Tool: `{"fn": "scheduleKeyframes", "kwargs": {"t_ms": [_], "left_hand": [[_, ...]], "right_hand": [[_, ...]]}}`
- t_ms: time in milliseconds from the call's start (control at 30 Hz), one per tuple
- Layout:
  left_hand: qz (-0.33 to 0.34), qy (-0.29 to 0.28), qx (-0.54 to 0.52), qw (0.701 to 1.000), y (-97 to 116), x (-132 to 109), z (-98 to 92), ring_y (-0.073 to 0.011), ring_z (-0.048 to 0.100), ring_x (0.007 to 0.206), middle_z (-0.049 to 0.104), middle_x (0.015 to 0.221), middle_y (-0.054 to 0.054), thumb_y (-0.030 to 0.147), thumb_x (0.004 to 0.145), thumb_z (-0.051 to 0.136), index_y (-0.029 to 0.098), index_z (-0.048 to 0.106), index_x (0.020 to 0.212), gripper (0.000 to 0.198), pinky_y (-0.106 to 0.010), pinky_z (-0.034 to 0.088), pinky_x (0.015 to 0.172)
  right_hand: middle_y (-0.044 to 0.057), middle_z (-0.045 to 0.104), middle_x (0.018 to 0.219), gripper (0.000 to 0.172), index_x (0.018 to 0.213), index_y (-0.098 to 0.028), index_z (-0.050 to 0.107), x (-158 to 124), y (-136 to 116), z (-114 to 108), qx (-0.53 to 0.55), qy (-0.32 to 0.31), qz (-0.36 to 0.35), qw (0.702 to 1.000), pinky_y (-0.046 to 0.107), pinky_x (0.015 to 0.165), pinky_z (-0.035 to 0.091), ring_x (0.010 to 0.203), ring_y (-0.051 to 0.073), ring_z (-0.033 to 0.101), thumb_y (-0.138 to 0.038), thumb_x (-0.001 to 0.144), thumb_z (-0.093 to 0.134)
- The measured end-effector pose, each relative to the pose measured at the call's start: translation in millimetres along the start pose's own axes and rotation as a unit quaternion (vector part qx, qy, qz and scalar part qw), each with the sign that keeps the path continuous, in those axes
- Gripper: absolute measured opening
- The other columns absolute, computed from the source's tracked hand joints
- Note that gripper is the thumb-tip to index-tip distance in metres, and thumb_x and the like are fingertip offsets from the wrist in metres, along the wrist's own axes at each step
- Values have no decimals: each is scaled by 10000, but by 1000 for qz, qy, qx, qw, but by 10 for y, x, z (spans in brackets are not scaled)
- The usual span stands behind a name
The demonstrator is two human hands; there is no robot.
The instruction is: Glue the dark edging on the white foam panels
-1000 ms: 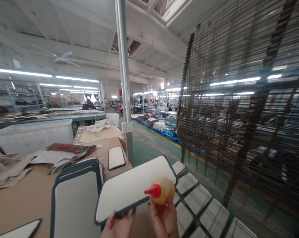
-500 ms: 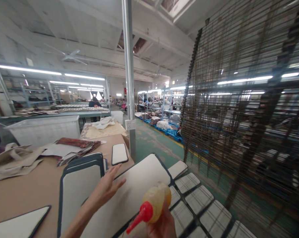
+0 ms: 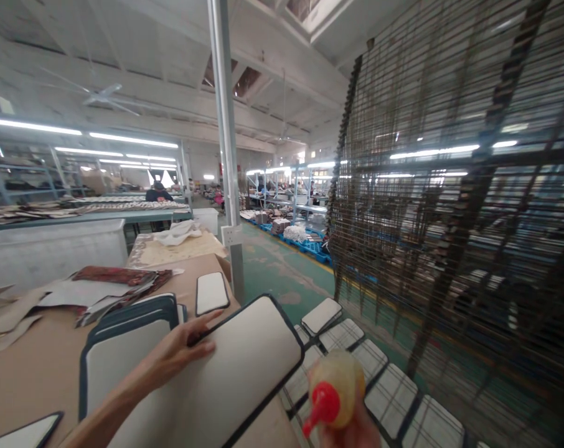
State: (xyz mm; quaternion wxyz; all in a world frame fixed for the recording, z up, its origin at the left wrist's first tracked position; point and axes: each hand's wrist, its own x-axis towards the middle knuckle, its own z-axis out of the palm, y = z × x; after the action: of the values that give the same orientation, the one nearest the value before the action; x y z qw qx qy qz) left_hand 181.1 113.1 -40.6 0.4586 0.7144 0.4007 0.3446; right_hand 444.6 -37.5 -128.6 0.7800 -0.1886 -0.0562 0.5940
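A large white panel with a dark edge (image 3: 249, 361) lies tilted before me. My left hand (image 3: 193, 342) is at its upper left edge, thumb over the white face and fingers behind or along the rim. In my right hand (image 3: 350, 429), at the lower right, is a yellowish squeeze bottle (image 3: 345, 379) whose red nozzle points down and left. To the left stands a stack of similar dark-edged panels (image 3: 127, 342). Beyond my left hand lies a small white panel (image 3: 211, 291).
Brown table (image 3: 11, 373) bears cloth scraps (image 3: 109, 286) on the left. A metal post (image 3: 226, 124) rises at its far end. Several small panels (image 3: 389, 389) lie at the right, near a large wire rack (image 3: 431, 186). A person (image 3: 158, 193) is far off.
The view has turned to the right. My left hand has closed on the panel's edge, and the bottle in my right hand has moved right, away from the panel.
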Motion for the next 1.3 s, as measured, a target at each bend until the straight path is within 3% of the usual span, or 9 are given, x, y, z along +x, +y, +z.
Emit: {"fn": "scheduleKeyframes", "kwargs": {"t_ms": [167, 300, 433, 567, 767, 900, 1067, 1200, 1300], "left_hand": [[-59, -75, -44, 995, 127, -263, -48, -320, 651, 1042, 753, 1041, -56, 316, 595, 774, 206, 746, 1058, 476, -372, 475, 926], [-85, -99, -60, 990, 220, -394, -88, -278, 682, 936, 768, 963, -39, 292, 609, 742, 169, 733, 1069, 476, -333, 503, 848], [-131, -164, -70, 975, 308, -486, -125, -290, 690, 904, 749, 1030, -91, 281, 604, 738, 143, 708, 1122, 537, -337, 532, 777], [-128, -90, -108, 982, 434, -582, -94, -288, 700, 840, 766, 955, -85, 265, 532, 747, 142, 753, 1009, 493, -331, 543, 723], [-155, -95, -110, 977, 516, -663, -99, -284, 703, 842, 770, 936, -75, 284, 528, 723, 120, 737, 1030, 528, -324, 545, 725], [-168, -133, -120, 969, 475, -668, -186, -276, 704, 868, 763, 981, -83, 234, 575, 735, 108, 702, 1100, 542, -303, 542, 735], [-205, -140, -151, 957, 474, -655, -251, -262, 697, 916, 745, 1056, -101, 141, 578, 725, 78, 680, 1116, 544, -291, 528, 779], [-193, -119, -162, 960, 503, -661, -216, -243, 710, 861, 757, 1011, -97, 156, 570, 698, 74, 704, 1053, 490, -269, 533, 732], [-180, -162, -145, 959, 544, -668, -165, -262, 712, 866, 753, 1007, -119, 178, 569, 699, 62, 701, 1060, 505, -298, 535, 752]], "right_hand": [[11, 764, 859, 421, 917, -252, 732, 171, -692, 601, -98, -46, -184, 977, 274, 765, 596, 793, 188, 722, -379, 555, 905], [27, 758, 852, 532, 944, -242, 726, 274, -923, 880, -170, -91, -201, 960, 432, 933, 526, 803, 238, 707, -381, 474, 931], [42, 749, 823, 540, 984, -231, 719, 264, -941, 935, -235, -147, -192, 941, 494, 957, 484, 788, 250, 693, -393, 507, 913], [52, 744, 808, 573, 1019, -216, 700, 267, -916, 932, -265, -165, -186, 932, 478, 904, 512, 741, 238, 680, -379, 511, 908], [32, 732, 760, 574, 1020, -226, 696, 258, -916, 907, -280, -173, -174, 928, 465, 882, 524, 743, 239, 680, -359, 502, 904], [68, 739, 841, 669, 1097, -217, 670, 202, -888, 936, -289, -182, -151, 927, 535, 939, 477, 870, 304, 680, -381, 490, 898], [85, 736, 942, 690, 1082, -236, 665, 124, -849, 1010, -293, -187, -141, 927, 556, 953, 460, 945, 331, 667, -386, 452, 902], [73, 732, 959, 675, 1062, -241, 666, 57, -841, 1050, -292, -199, -129, 926, 556, 955, 460, 962, 333, 666, -371, 443, 901], [62, 731, 952, 639, 1031, -246, 673, 5, -828, 1076, -291, -208, -113, 927, 562, 948, 463, 971, 342, 664, -353, 439, 890]]}}
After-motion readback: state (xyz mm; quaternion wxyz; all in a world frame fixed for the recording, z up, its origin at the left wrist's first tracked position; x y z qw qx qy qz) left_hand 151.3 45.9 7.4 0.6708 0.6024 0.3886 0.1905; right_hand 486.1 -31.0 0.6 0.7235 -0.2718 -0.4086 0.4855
